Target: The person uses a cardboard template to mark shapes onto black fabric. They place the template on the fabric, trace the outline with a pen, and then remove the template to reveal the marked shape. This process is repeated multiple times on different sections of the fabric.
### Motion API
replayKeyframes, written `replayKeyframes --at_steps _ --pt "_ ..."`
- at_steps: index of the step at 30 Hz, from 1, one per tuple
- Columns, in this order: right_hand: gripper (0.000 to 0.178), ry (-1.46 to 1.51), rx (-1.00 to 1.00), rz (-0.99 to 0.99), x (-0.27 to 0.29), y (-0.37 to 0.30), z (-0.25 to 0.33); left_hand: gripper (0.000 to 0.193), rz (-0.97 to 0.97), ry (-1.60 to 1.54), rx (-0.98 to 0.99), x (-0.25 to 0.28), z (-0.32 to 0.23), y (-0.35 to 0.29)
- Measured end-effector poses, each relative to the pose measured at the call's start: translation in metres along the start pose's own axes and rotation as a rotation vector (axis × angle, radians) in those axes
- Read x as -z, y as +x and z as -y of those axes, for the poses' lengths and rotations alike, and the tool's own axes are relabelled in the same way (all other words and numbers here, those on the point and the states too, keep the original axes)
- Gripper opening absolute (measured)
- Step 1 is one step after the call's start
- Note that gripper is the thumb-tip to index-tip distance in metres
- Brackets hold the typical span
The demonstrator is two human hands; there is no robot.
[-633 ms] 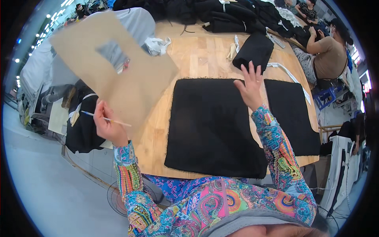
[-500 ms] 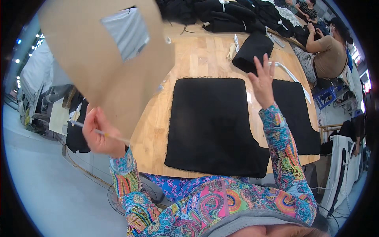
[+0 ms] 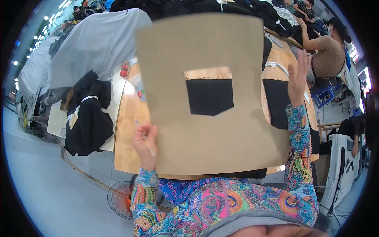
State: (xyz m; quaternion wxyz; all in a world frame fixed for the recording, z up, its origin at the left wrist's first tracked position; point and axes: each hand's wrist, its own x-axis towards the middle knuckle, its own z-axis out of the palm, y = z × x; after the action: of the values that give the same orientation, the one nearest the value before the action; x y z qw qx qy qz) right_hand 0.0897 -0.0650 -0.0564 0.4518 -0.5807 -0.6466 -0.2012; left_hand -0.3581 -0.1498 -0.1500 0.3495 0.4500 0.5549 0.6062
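A large brown cardboard template (image 3: 173, 134) hangs over the table, slightly blurred, with a pocket-shaped window cut through it. My left hand (image 3: 145, 146) is closed at its left edge, pinching the board; the slim pen seen there earlier is now mostly hidden by the fingers. Through the window shows a black fabric panel (image 3: 211, 96), otherwise largely covered by the board. My right hand (image 3: 299, 81) is raised with fingers spread and holds nothing. It is beyond the template's right edge, over a second black fabric panel (image 3: 276, 104).
The wooden table (image 3: 127, 130) lies beneath. Black garments (image 3: 169, 8) are heaped along its far side, and a tied black bundle (image 3: 89, 118) is at left. A seated co-worker (image 3: 329, 55) is at far right. A fan (image 3: 119, 199) stands on the floor at lower left.
The template has swung from the upper left to the right and down over the black panel. My left hand moved right with it; my right hand moved to the right, away from the rolled black cloth.
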Motion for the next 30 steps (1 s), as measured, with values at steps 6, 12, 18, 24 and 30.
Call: replayKeyframes --at_steps 6,12,18,24,30 --pt "0.074 0.035 0.352 0.58 -0.065 -0.049 0.014 0.01 0.089 -0.139 0.105 -0.019 0.101 -0.021" --pt "0.08 -0.046 0.708 1.086 -0.092 -0.086 0.036 0.01 0.156 -0.093 0.26 -0.023 0.133 -0.036" --pt "0.074 0.146 0.499 0.985 -0.176 -0.101 0.073 0.011 0.223 0.099 0.295 -0.026 0.115 -0.04" --pt "0.073 0.188 0.361 1.003 -0.242 -0.114 0.107 0.012 0.261 0.115 0.203 -0.033 0.11 -0.033" --pt "0.075 0.136 0.292 1.084 -0.257 -0.123 0.115 0.012 0.29 0.132 0.224 -0.036 0.124 -0.036"
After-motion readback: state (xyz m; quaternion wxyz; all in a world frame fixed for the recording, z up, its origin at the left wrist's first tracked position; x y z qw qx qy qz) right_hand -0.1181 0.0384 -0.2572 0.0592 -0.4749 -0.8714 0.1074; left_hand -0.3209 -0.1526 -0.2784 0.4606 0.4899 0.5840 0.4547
